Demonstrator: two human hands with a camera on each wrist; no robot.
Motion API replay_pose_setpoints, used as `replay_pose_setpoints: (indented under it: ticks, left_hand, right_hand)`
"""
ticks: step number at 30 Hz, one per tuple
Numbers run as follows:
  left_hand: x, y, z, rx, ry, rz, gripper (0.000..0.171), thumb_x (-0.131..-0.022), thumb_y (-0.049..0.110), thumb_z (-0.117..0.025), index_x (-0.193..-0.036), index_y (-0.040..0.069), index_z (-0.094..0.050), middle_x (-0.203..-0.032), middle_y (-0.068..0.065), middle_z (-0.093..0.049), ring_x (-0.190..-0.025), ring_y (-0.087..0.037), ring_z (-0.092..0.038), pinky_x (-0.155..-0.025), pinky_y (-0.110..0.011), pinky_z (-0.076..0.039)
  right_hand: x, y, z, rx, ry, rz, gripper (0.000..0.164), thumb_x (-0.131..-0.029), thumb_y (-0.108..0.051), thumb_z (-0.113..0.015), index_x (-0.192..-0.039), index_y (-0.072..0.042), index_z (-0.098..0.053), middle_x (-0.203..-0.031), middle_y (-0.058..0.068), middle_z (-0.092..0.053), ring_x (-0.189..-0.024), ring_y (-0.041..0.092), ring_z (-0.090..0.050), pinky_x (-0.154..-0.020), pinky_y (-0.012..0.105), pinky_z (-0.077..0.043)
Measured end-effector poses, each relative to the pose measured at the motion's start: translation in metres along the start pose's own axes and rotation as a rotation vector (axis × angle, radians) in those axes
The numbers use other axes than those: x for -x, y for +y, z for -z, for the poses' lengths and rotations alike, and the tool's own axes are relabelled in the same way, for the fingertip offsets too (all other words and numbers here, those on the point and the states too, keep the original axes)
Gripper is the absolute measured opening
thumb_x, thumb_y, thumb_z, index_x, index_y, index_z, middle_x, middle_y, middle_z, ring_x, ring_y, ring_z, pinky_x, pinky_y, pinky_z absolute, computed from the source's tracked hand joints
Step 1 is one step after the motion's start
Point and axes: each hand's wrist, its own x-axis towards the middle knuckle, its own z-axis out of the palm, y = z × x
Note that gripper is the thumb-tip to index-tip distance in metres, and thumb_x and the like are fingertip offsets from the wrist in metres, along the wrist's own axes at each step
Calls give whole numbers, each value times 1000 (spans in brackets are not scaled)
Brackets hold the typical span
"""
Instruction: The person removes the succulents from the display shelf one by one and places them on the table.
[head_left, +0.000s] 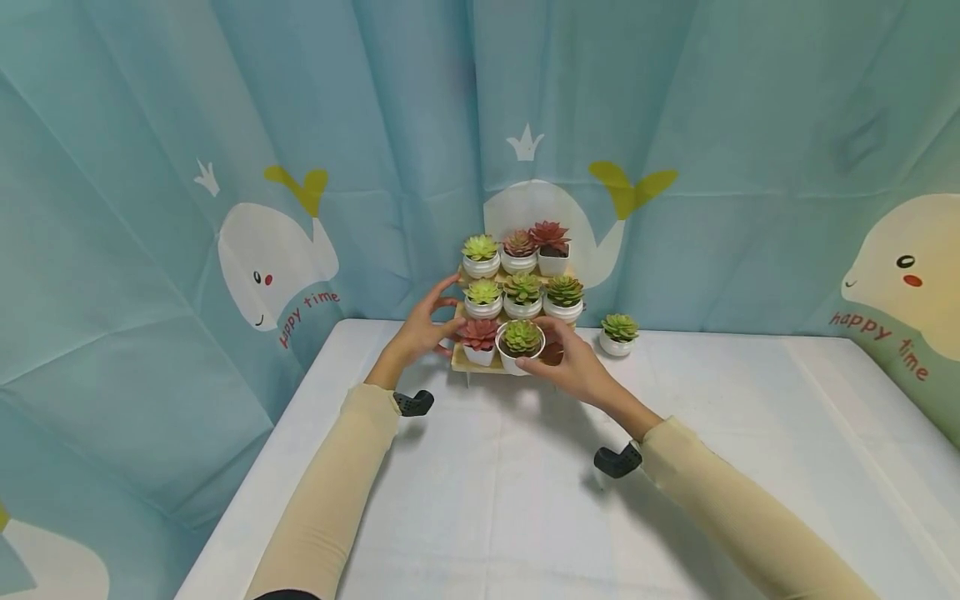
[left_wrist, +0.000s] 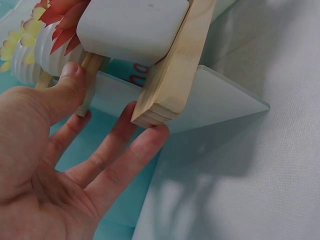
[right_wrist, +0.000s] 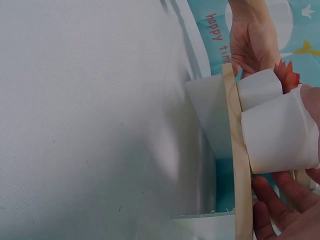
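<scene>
A three-tier wooden stand (head_left: 462, 362) with clear side panels holds several fake succulents in white pots. My left hand (head_left: 422, 332) grips its left side; in the left wrist view the thumb (left_wrist: 71, 80) lies on the middle board and two fingertips touch the end of the bottom board (left_wrist: 172, 95). On that bottom board, my right hand (head_left: 576, 360) holds a round white pot with a green succulent (head_left: 521, 338) between thumb and fingers. The pot (right_wrist: 280, 136) has its base at the board in the right wrist view. Left of it sits a red succulent (head_left: 478, 335) in a square pot.
Another green succulent (head_left: 619, 327) in a white pot stands on the table, right of the stand. A white cloth covers the table (head_left: 480, 500). Close behind the stand hangs a blue curtain (head_left: 420, 167) printed with whales.
</scene>
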Motion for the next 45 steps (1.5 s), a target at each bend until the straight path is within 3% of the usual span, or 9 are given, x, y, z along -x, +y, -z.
replay_pose_setpoints:
  ticks: [8, 28, 37, 45]
  left_hand:
    - [1, 1, 2, 4, -7, 1, 77, -101, 10, -67, -161, 39, -30, -151, -17, -45, -100, -42, -69, -66, -64, -59]
    - [3, -1, 1, 1, 19, -3, 77, -101, 8, -66, -161, 40, -30, -150, -17, -46, -94, -38, -71, -65, -63, -60]
    - [3, -3, -1, -1, 8, -6, 77, -101, 9, -67, -162, 39, -29, -150, -18, -46, -87, -33, -72, -67, -65, -59]
    - [1, -2, -1, -16, 12, 0, 77, -101, 9, -68, -161, 39, -31, -148, -17, -48, -94, -42, -71, -65, -63, -60]
  right_hand:
    - [-1, 0, -1, -10, 4, -6, 70, -90, -26, -83, -150, -15, -47, -130, 9, -61, -101, 24, -66, -86, 41, -56]
    - [-3, -2, 0, 13, 9, 14, 68, -89, -28, -83, -146, -9, -52, -120, 11, -66, -101, 25, -68, -87, 44, -58]
    - [-1, -3, 10, 37, -20, -16, 68, -87, -30, -86, -145, -12, -55, -120, 10, -67, -107, 26, -68, -88, 39, -60]
    - [8, -9, 26, 77, -32, 22, 70, -86, -35, -86, -145, -14, -55, -130, 11, -63, -116, 30, -64, -89, 42, -59]
